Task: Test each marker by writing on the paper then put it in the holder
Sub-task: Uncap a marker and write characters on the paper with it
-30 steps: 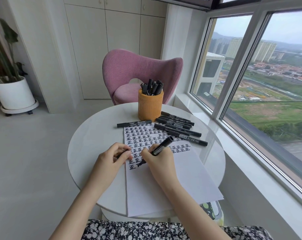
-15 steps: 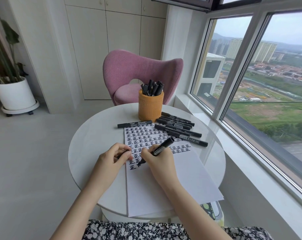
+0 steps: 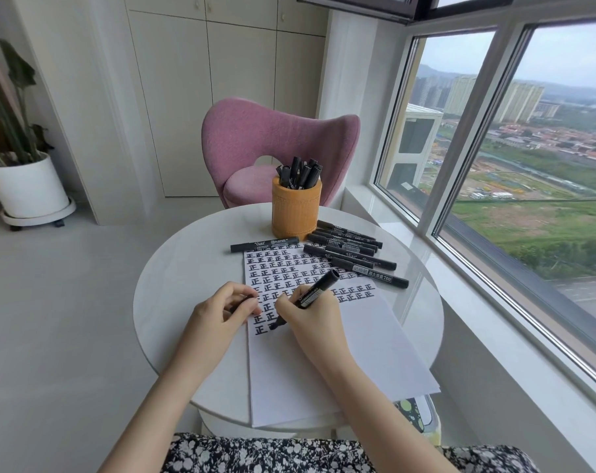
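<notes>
My right hand (image 3: 310,315) grips a black marker (image 3: 315,291) with its tip down on the white paper (image 3: 323,363), in the lowest row of black written characters. My left hand (image 3: 221,310) rests on the paper's left edge, its fingers curled around a small dark piece that looks like the marker's cap. An orange bamboo holder (image 3: 296,213) stands at the table's far side with several black markers in it. Several more markers (image 3: 351,254) lie in a pile to the right of the holder. One single marker (image 3: 264,244) lies above the paper's top edge.
The round white table (image 3: 173,295) sits beside a large window (image 3: 528,165) on the right. A pink chair (image 3: 276,141) stands behind the table. A white plant pot (image 3: 27,189) is on the floor at far left.
My right hand has shifted the marker tip slightly while writing in the bottom row. My left hand stays in place.
</notes>
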Demonstrator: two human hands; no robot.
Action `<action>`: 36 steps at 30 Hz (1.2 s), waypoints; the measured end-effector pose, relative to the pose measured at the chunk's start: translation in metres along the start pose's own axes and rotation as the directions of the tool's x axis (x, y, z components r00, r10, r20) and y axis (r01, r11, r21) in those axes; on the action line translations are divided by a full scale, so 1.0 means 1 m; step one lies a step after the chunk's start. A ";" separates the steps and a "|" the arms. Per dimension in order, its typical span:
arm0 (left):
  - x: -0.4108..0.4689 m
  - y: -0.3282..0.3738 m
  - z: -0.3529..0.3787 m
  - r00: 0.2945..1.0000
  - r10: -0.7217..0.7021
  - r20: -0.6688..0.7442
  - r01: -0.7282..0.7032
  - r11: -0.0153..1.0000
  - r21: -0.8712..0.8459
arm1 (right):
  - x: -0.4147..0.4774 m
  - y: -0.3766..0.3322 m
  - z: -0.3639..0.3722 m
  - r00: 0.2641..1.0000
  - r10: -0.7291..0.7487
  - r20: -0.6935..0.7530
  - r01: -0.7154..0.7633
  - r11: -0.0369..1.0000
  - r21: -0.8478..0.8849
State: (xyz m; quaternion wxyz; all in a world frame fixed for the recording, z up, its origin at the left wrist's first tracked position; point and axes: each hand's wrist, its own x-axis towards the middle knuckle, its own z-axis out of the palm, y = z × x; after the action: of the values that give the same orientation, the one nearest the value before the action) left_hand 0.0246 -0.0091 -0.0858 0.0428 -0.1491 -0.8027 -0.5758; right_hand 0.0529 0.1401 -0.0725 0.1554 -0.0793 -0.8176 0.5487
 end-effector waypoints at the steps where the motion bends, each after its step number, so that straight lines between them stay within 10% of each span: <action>1: 0.000 0.000 0.000 1.000 0.000 -0.001 0.000 1.000 -0.001 | 0.000 0.000 0.000 1.000 0.001 0.003 -0.001 1.000 0.000; 36: 0.000 0.001 0.000 1.000 0.008 0.006 -0.008 1.000 -0.013 | 0.000 -0.001 -0.004 0.998 0.028 -0.050 -0.023 0.994 0.107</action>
State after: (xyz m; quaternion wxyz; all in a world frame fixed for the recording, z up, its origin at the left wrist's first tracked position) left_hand 0.0253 -0.0087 -0.0848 0.0416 -0.1545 -0.7986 -0.5802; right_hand 0.0547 0.1429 -0.0700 0.1733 -0.0954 -0.7817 0.5914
